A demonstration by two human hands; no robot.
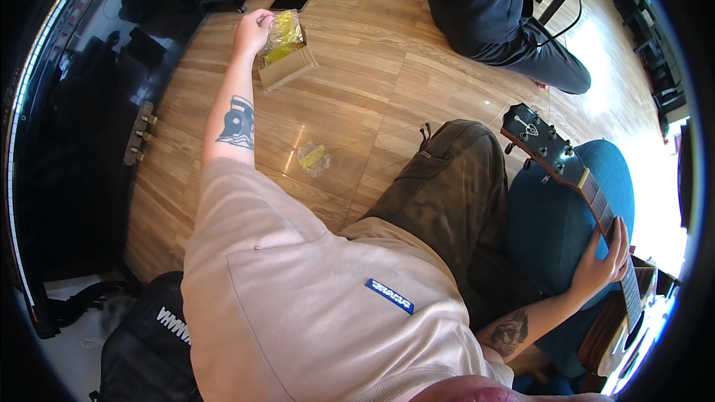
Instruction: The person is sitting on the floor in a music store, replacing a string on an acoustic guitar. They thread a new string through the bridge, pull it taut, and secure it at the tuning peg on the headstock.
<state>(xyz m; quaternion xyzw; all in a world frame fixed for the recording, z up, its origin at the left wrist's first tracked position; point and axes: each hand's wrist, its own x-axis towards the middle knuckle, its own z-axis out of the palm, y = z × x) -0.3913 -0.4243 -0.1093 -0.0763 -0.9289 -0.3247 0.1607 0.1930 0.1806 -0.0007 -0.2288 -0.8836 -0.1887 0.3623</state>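
Note:
My left hand (255, 30) reaches out to the far left with its fingers pinched on the edge of a clear plastic bag with yellow pieces (284, 28). The bag stands partly in an open cardboard box (290, 68) on the floor, with more yellow showing inside. Low on the right, my right hand (605, 259) is wrapped round the neck of an acoustic guitar (593, 201). The guitar's dark headstock (540, 134) points up and to the left. Its body is partly cut off at the right rim.
A phone (289, 4) lies beyond the box. Another clear packet with a yellow piece (314, 158) lies nearer. A black piano (97, 119) lines the left side. A person in dark clothes (477, 7) is on the floor ahead. A blue stool (547, 231) stands under the guitar neck.

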